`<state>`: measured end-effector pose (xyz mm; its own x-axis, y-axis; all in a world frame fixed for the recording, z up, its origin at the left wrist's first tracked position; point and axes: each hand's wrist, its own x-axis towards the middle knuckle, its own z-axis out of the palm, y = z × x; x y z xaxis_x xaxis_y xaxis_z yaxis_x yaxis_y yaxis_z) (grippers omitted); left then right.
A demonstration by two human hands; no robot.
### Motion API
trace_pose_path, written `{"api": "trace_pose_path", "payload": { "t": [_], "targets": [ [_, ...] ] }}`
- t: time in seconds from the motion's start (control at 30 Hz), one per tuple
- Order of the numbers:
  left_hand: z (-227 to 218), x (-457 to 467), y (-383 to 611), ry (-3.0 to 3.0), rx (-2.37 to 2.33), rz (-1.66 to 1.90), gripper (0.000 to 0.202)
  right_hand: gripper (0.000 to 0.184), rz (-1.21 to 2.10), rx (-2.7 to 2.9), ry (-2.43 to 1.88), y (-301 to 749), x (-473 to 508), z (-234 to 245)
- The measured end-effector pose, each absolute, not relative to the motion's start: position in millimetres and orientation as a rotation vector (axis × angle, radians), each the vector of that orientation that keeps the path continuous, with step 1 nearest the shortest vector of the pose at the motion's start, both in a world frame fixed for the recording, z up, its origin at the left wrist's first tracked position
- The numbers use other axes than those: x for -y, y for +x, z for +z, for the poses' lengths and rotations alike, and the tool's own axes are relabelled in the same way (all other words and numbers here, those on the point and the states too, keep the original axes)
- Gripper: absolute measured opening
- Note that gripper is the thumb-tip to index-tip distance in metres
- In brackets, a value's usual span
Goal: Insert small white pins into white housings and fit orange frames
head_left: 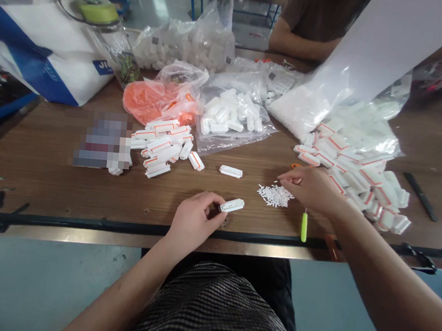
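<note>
My left hand [196, 219] pinches one end of a small white plastic housing [232, 205] between thumb and forefinger, just above the table's near edge. A row of slots shows on its upper face. My right hand [313, 188] is closed in a pinch at the edge of a small heap of tiny white pieces [275, 196]. What its fingertips hold, if anything, is too small to make out. Another white housing [231, 171] lies on the table beyond my left hand. A tool with a lime-green handle [304, 228] lies below my right wrist.
White parts with orange strips are piled at left [163, 148] and right [358, 171]. Behind stand a clear bag of white parts [228, 112], an orange bag [149, 101], a bag of white pieces [302, 105] and a lidded bottle [111, 44]. Across the table is a person's arm [299, 41].
</note>
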<state>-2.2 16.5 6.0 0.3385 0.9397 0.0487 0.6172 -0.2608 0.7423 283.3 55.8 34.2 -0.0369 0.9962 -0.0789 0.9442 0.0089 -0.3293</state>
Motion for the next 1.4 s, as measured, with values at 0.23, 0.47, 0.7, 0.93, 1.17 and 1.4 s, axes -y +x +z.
{"api": "trace_pose_path", "payload": {
  "t": [0.23, 0.47, 0.7, 0.93, 1.17, 1.4],
  "targets": [
    [6.4, -16.9, -2.4, 1.995, -1.349, 0.673, 0.009, 0.023, 0.399, 2.015, -2.089, 276.7, -58.0, 28.1],
    [6.1, -16.1, -2.3, 1.951, -1.36, 0.652, 0.011, 0.022, 0.327, 2.058, -2.229, 265.9, -60.8, 31.7],
    [6.8, -15.7, -2.1, 1.955, -1.363, 0.647, 0.012, 0.017, 0.389, 1.966, -2.156, 264.0, -59.7, 25.6],
    [6.7, -15.3, -1.6, 1.944, -1.37, 0.646, 0.012, 0.017, 0.823, 1.996, -1.566, 227.3, -39.1, 35.3],
    [4.8, -15.0, -2.1, 1.935, -1.349, 0.678, 0.012, 0.015, 0.822, 2.188, -1.425, 202.5, -33.7, 34.6],
    [5.9, -15.6, -2.3, 1.938, -1.34, 0.688, 0.01, 0.014, 0.637, 2.329, -1.441, 197.3, -33.1, 32.1]
  ]
}}
